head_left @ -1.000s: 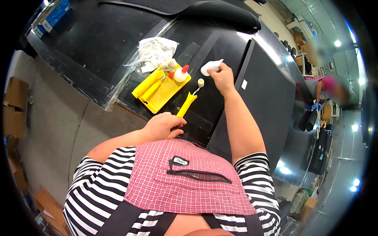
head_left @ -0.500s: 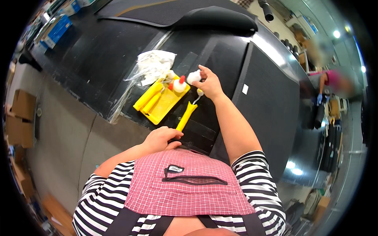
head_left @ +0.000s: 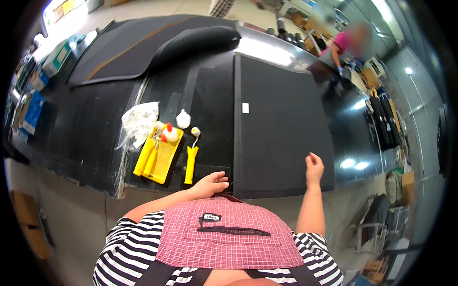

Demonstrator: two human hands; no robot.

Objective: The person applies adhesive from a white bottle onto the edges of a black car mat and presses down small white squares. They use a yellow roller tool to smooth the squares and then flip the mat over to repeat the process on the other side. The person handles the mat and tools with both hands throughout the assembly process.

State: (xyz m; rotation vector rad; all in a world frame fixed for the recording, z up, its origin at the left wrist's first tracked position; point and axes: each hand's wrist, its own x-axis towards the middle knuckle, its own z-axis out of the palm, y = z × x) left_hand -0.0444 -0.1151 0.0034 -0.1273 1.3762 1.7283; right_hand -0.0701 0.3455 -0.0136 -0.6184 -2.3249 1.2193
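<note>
My left hand (head_left: 210, 185) rests by the table's near edge in front of my apron, its fingers loosely stretched and nothing in them. Over the right part of a flat black mat (head_left: 279, 124) is my right hand (head_left: 314, 170), empty, with fingers loosely bent and a little apart. A small roller with a yellow handle (head_left: 191, 164) lies left of the mat. Beyond it stands a white bottle (head_left: 183, 119). The yellow tray (head_left: 167, 159) to the left holds a white bottle with a red tip (head_left: 170, 134) and yellow-handled tools (head_left: 150, 161).
A crumpled clear plastic bag (head_left: 140, 121) lies beside the tray. Farther back, a large dark sheet (head_left: 119, 50) has one side rolled over. Blue boxes (head_left: 33, 112) line the left edge. A co-worker in a pink top (head_left: 339, 43) stands at the far right.
My right hand has let go of the white bottle, which stands on the table, and has moved right over the mat. My left hand has come away from the roller handle. The view has turned right.
</note>
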